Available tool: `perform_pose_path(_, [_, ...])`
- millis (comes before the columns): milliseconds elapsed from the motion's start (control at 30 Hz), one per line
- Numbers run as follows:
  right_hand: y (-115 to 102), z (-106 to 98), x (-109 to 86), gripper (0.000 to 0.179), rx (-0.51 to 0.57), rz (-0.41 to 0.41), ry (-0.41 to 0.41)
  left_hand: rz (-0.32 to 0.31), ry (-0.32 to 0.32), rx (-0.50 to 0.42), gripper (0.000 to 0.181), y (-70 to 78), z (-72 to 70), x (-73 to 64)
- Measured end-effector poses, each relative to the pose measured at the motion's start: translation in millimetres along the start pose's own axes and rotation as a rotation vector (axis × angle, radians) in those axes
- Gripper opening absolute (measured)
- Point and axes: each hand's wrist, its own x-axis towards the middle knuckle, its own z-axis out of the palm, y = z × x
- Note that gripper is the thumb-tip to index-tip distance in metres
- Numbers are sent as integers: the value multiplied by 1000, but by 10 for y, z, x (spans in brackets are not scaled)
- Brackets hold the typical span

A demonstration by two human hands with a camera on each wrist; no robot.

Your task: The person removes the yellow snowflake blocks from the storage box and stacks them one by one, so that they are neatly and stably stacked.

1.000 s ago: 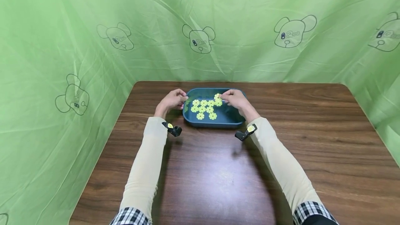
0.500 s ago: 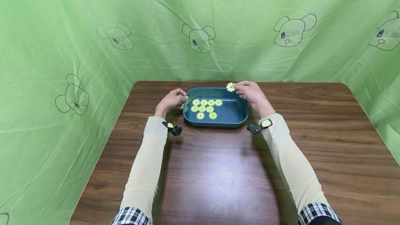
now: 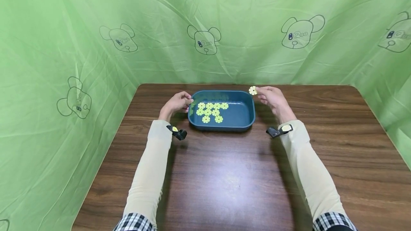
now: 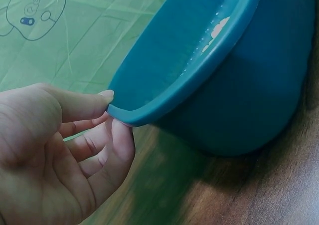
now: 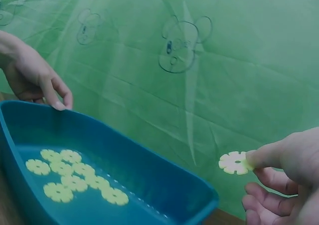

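My left hand [image 3: 176, 104] pinches the left rim of a dark blue plastic basin [image 3: 237, 115]; in the left wrist view, thumb and forefinger [image 4: 122, 140] meet on that rim. Between thumb and forefinger of my right hand [image 3: 274, 101] is a yellow flower-shaped disc [image 3: 253, 90] with a notched edge and a small centre hole. This disc is held up beyond the basin's back right corner, clear of the rim, as the right wrist view [image 5: 233, 162] confirms. Several similar yellow discs [image 3: 208, 112] lie flat on the basin floor, grouped toward its left half.
The basin stands near the back edge of a brown wood-grain table [image 3: 334, 134]. Behind and beside the table hangs a green cloth [image 3: 244, 56] printed with mouse-head outlines. A dark wrist-camera mount [image 3: 278, 131] sticks inward from the right sleeve, and another [image 3: 178, 133] from the left.
My right hand has lifted one yellow disc out of the basin and carried it rightward past the back right corner. The left hand and basin have stayed in place.
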Motion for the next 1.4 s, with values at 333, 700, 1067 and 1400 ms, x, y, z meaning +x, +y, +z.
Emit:
perform_pose_path(333, [215, -268, 31, 9, 0, 74, 29, 1, 4, 0, 24, 4, 2, -6])
perform_pose_path(700, [446, -413, 48, 34, -210, 100, 99, 0, -3, 5, 23, -6, -9, -14])
perform_pose_path(1067, [513, -417, 17, 39, -444, 58, 175, 1, 1, 0, 23, -13, -12, -16])
perform_pose_path(1400, [550, -455, 25, 37, -608, 70, 213, -2, -14, -16, 23, 3, -5, -32])
